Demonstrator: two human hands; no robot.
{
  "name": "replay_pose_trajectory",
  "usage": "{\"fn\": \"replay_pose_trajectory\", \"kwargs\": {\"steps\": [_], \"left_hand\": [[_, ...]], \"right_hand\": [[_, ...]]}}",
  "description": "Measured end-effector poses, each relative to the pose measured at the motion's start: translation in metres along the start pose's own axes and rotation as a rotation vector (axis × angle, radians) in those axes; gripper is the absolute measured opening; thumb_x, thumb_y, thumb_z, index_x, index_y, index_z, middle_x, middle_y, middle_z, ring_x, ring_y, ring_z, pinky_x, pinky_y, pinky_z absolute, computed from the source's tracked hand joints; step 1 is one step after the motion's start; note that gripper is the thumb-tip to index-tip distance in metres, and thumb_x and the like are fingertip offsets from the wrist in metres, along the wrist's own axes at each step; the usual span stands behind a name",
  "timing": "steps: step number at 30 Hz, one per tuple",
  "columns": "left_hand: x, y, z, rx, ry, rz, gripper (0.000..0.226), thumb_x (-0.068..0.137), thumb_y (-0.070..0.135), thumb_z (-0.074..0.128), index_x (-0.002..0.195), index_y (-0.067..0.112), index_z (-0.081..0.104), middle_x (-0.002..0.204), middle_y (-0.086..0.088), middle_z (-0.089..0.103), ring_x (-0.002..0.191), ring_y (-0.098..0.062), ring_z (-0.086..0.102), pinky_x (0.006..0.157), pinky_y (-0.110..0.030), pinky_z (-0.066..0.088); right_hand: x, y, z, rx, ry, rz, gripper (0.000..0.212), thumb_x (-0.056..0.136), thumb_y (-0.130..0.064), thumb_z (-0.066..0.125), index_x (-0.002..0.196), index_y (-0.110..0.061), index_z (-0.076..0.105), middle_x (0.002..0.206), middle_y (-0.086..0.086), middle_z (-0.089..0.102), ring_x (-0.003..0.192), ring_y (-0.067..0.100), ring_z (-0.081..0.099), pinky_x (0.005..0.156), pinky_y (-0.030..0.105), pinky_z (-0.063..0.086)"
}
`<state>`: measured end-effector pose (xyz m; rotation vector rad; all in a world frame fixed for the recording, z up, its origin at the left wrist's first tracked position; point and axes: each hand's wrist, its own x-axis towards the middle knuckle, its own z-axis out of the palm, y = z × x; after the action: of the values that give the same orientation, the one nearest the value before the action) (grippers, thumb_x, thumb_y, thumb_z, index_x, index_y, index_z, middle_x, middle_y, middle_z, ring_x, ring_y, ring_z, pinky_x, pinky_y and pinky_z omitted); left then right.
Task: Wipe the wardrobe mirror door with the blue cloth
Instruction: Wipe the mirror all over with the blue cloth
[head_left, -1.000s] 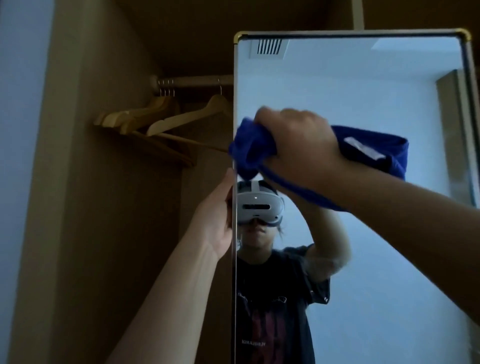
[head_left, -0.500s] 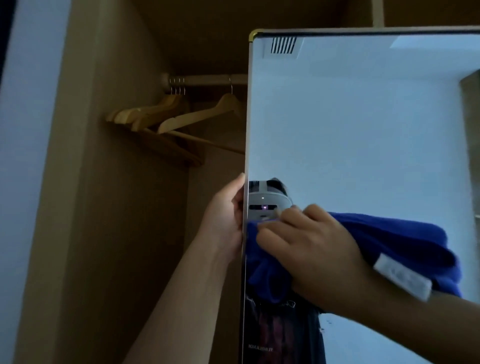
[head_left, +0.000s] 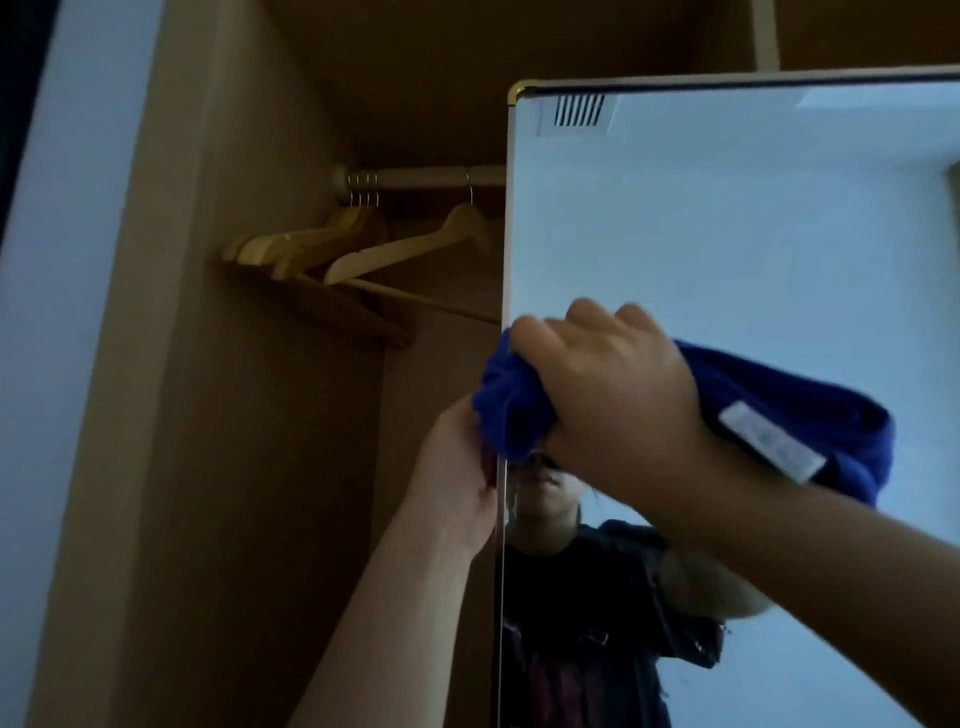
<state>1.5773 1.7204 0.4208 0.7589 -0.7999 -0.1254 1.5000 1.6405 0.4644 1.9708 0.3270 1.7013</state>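
Mirror door (head_left: 727, 234): blue cloth (head_left: 511, 410) hides left hand (head_left: 457, 478) fingertips.

The right hand (head_left: 618, 400) with the blue cloth (head_left: 511, 410) sits higher on the mirror (head_left: 727, 234) than half a second ago, back near the left edge.

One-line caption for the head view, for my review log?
Right hand presses blue cloth on mirror door; left hand grips its edge.

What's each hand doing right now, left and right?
Left hand: closed on the edge of the mirror door, steadying it.
Right hand: closed on the bunched blue cloth, pressing it to the glass.
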Motion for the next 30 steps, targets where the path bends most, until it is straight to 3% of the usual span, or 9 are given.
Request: {"fn": "replay_pose_trajectory", "kwargs": {"steps": [2, 7, 9, 12, 15, 21, 23, 27, 30], "left_hand": [[-0.003, 0.000, 0.000, -0.032, -0.011, -0.044, 0.038, 0.098, 0.013, 0.033, 0.068, 0.010, 0.055, 0.045, 0.003, 0.060, 0.040, -0.005, 0.058, 0.041, -0.013, 0.046], [-0.006, 0.006, -0.003, -0.003, -0.108, -0.206, 0.046, 0.097, 0.039, 0.036, 0.092, 0.004, 0.066, 0.068, -0.009, 0.064, 0.056, -0.017, 0.064, 0.055, -0.023, 0.053], [-0.006, 0.006, -0.003, -0.001, -0.090, -0.201, 0.044, 0.097, 0.039, 0.037, 0.097, 0.003, 0.064, 0.074, -0.009, 0.063, 0.062, -0.018, 0.064, 0.061, -0.025, 0.053], [-0.002, 0.001, -0.004, 0.021, -0.031, -0.081, 0.032, 0.099, 0.018, 0.036, 0.078, 0.006, 0.057, 0.054, -0.001, 0.063, 0.046, -0.009, 0.061, 0.045, -0.017, 0.049], [-0.001, -0.001, -0.001, 0.102, -0.005, 0.038, 0.033, 0.097, 0.000, 0.032, 0.072, 0.009, 0.052, 0.043, 0.005, 0.060, 0.039, -0.001, 0.057, 0.041, -0.012, 0.045], [0.004, -0.001, -0.001, 0.097, -0.030, 0.001, 0.028, 0.095, 0.020, 0.046, 0.083, 0.008, 0.069, 0.066, -0.005, 0.069, 0.055, -0.012, 0.065, 0.051, -0.019, 0.052], [0.004, -0.001, -0.001, 0.087, -0.019, -0.016, 0.029, 0.094, 0.021, 0.047, 0.082, 0.009, 0.070, 0.069, -0.006, 0.070, 0.059, -0.013, 0.067, 0.054, -0.021, 0.053], [0.005, -0.004, -0.007, 0.013, 0.014, -0.041, 0.033, 0.099, 0.010, 0.034, 0.075, 0.011, 0.056, 0.049, 0.004, 0.063, 0.043, -0.005, 0.060, 0.043, -0.014, 0.048], [0.003, -0.002, -0.003, 0.005, -0.041, -0.157, 0.035, 0.099, 0.026, 0.037, 0.081, 0.006, 0.060, 0.062, -0.005, 0.062, 0.049, -0.013, 0.061, 0.049, -0.020, 0.050]], "right_hand": [[-0.020, -0.007, 0.002, 0.042, 0.016, -0.050, 0.040, 0.047, -0.010, 0.077, 0.077, -0.012, 0.049, 0.059, 0.003, 0.056, 0.054, 0.023, 0.050, 0.058, 0.027, 0.026], [-0.051, -0.015, 0.003, 0.047, -0.041, -0.189, 0.015, 0.072, -0.021, 0.048, 0.085, -0.017, 0.041, 0.068, -0.002, 0.058, 0.063, 0.020, 0.052, 0.056, 0.028, 0.036], [-0.047, -0.011, 0.006, 0.051, -0.032, -0.187, 0.024, 0.067, -0.019, 0.057, 0.083, -0.017, 0.040, 0.066, -0.002, 0.057, 0.061, 0.021, 0.051, 0.056, 0.027, 0.033], [-0.023, -0.003, 0.008, 0.080, -0.003, -0.103, 0.039, 0.046, -0.009, 0.075, 0.075, -0.013, 0.050, 0.060, 0.001, 0.055, 0.055, 0.024, 0.050, 0.055, 0.027, 0.028], [-0.005, 0.005, 0.011, 0.101, -0.003, -0.061, 0.036, 0.045, -0.007, 0.074, 0.073, -0.011, 0.052, 0.056, 0.002, 0.054, 0.052, 0.025, 0.049, 0.054, 0.027, 0.027], [0.033, 0.018, 0.007, 0.063, -0.044, 0.085, 0.036, 0.073, -0.016, 0.065, 0.087, -0.020, 0.032, 0.062, -0.012, 0.027, 0.070, 0.016, 0.033, 0.066, 0.030, 0.026], [0.037, 0.017, 0.005, 0.033, -0.062, 0.049, 0.037, 0.072, -0.018, 0.067, 0.087, -0.020, 0.033, 0.062, -0.010, 0.033, 0.070, 0.016, 0.034, 0.066, 0.031, 0.026], [0.002, 0.002, 0.009, 0.049, -0.030, -0.079, 0.043, 0.044, -0.016, 0.081, 0.075, -0.012, 0.051, 0.056, 0.001, 0.053, 0.052, 0.022, 0.046, 0.056, 0.028, 0.028], [-0.037, -0.011, 0.010, 0.068, -0.074, -0.165, 0.032, 0.063, -0.023, 0.066, 0.083, -0.017, 0.042, 0.062, -0.001, 0.056, 0.057, 0.021, 0.051, 0.059, 0.026, 0.027]]}}
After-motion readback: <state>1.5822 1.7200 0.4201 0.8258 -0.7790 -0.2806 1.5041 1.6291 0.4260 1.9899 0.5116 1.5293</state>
